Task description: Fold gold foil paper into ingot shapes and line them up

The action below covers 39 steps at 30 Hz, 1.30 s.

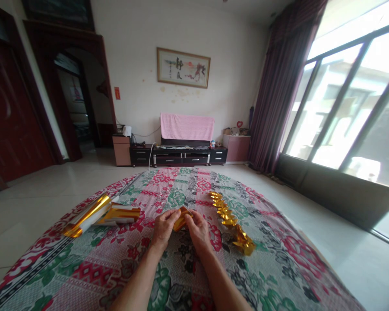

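Note:
Between my two hands is a small piece of gold foil paper (180, 221), partly covered by the fingers. My left hand (163, 229) pinches its left side with thumb and forefinger. At its right side, my right hand (199, 229) grips it in the same way. To the right, a row of folded gold paper ingots (226, 214) runs away from me over the flowered cloth. On the left lie curled sheets of gold foil paper (87, 216), showing white on their other side.
The patterned cloth (129, 263) covers the round surface in front of me. Beyond it stands a low black TV cabinet (171, 160) with a pink towel (188, 126) over the screen. A purple curtain (268, 86) and windows are on the right; doorways are on the left.

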### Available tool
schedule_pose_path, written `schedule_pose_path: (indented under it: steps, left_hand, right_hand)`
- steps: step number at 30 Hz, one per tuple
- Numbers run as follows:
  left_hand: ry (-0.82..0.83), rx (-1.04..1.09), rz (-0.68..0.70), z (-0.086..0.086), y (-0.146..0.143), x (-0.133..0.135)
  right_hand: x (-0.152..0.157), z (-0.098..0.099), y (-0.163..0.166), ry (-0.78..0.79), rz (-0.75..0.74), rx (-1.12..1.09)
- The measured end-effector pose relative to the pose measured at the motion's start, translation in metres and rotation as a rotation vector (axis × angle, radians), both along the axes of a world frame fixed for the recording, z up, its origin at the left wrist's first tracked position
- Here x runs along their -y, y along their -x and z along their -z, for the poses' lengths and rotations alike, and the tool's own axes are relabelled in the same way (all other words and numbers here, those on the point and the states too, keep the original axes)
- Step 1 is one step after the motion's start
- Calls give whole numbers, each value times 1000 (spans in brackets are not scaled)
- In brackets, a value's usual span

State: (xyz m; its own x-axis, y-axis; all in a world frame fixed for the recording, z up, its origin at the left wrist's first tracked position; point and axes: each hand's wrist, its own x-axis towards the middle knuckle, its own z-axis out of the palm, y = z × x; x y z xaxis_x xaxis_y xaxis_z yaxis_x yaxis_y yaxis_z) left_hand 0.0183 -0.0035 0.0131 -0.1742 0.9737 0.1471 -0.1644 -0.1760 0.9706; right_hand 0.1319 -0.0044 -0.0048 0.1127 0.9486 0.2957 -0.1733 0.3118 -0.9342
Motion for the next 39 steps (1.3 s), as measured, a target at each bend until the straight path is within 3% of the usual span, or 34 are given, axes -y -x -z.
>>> schedule_pose_path:
  steps: [11, 23, 39]
  left_hand:
    - [-15, 9, -4, 0, 0, 0]
    - [-1, 71, -26, 7, 2, -7]
    - [7, 125, -31, 8, 5, -9]
  right_hand:
    - [-1, 2, 0, -20, -51, -44]
    - [7, -9, 1, 57, -25, -53]
    - [7, -7, 0, 17, 29, 0]
